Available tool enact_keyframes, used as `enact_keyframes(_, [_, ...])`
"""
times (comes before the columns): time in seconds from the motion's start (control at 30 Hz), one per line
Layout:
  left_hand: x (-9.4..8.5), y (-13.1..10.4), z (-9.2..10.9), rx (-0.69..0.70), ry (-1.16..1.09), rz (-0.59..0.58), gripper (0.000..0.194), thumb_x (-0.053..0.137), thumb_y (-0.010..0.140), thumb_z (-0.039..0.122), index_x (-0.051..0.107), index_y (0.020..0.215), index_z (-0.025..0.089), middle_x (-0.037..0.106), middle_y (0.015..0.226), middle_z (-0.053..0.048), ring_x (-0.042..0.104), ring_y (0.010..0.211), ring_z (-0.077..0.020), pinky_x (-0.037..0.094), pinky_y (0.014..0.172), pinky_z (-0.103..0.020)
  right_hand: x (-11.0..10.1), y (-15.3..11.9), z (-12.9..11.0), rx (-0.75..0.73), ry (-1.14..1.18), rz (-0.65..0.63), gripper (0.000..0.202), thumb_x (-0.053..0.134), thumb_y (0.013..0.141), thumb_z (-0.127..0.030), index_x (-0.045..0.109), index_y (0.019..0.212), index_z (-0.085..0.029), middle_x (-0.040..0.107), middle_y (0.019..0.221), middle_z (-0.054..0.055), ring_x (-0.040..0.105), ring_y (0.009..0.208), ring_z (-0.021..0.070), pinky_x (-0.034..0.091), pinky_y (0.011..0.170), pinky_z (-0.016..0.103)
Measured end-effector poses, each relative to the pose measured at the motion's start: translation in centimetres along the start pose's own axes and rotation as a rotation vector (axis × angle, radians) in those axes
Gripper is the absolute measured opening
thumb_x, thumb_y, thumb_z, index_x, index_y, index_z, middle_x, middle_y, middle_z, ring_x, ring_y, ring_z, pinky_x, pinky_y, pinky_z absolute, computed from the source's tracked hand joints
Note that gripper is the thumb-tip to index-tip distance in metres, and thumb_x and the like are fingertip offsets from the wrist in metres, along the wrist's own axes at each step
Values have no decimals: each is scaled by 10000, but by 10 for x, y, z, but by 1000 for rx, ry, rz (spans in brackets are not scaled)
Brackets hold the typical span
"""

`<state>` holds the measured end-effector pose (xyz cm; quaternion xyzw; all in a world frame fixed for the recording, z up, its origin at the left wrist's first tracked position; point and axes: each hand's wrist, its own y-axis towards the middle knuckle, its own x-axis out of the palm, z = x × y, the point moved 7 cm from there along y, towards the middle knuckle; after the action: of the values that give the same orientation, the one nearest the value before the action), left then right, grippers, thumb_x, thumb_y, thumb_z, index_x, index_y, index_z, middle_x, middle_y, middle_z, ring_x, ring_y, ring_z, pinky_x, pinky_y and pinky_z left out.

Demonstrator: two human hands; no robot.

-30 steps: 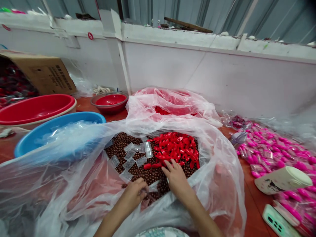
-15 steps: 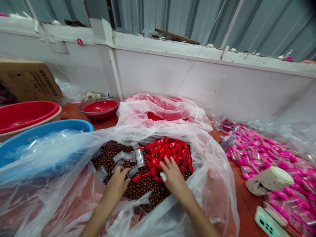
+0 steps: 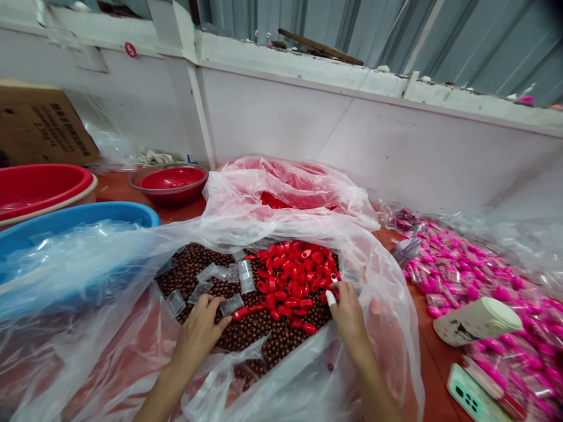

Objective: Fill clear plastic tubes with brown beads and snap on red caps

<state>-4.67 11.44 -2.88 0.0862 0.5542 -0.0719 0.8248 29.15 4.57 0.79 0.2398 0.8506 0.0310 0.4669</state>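
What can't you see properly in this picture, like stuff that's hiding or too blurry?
- Head view: whether the left hand grips the nearest clear piece; too small to tell.
- Head view: whether the right hand pinches a red piece; its fingers hide that spot.
- Head view: the bottom of the plastic bag; brown beads cover it.
- Head view: the cardboard box's left side, cut off by the edge.

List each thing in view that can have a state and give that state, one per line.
Left hand: beside clear pieces, grip unclear.
Right hand: at the right edge of the red pieces, grip unclear.
Front bag: open, brown beads showing.
Rear bag: partly open, red contents showing.
Blue basin: holding clear plastic.
Phone: back up, lenses showing.
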Motion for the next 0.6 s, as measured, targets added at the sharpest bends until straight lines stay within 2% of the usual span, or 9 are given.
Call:
enact_keyframes(0.13, [-2,-5,6,3,-247,-29,297,512,759,302,520,1038,199,558,1011,-56,536,959,-224,416,856,-353,3,12,17,37,-23,-1,304,457,819,-304,574,1065,-170,547,1007,114,562,898,261,441,790,382])
enact_keyframes(0.27, [3,-18,7,-157,-508,-127,354,584,702,333,530,1025,197,585,891,-28,579,756,-193,465,715,-334,6,13,16,30,18,-6,336,379,852,-275,565,1103,-151,542,1050,118,542,981,240,418,875,370])
enact_keyframes(0.37, [3,-29,19,-198,-729,-174,386,637,661,325,540,1003,173,582,871,-32,581,749,-178,478,677,-303,0,2,3,30,63,53,421,368,858,-285,471,1237,-135,469,1186,150,468,1102,254,373,941,401])
enact_keyframes(0.43, [1,-35,34,-165,-856,-220,395,643,661,296,550,1021,162,573,944,-56,577,821,-179,483,693,-283,1,-12,-17,-17,171,40,420,393,858,-285,464,1258,-178,468,1218,130,463,1118,242,362,958,402])
enact_keyframes(0.47, [1,-38,42,-141,-903,-255,400,635,671,286,557,1043,162,564,980,-66,573,846,-178,484,697,-275,6,-21,-31,-59,259,-25,391,406,860,-282,495,1235,-211,506,1193,106,488,1095,225,370,956,386])
enact_keyframes(0.53, [0,-44,61,-61,-951,-332,382,604,704,268,576,1073,174,552,1020,-69,566,887,-175,478,733,-272,29,-44,-64,-167,446,-299,346,485,838,-285,564,1173,-253,580,1138,73,535,1054,209,399,936,351])
enact_keyframes(0.6, [0,-49,77,54,-951,-381,316,574,733,248,610,1040,183,565,1012,-60,553,934,-178,452,806,-284,53,-70,-90,-228,571,-531,400,553,801,-269,554,1202,-271,612,1144,58,551,1059,211,411,934,342])
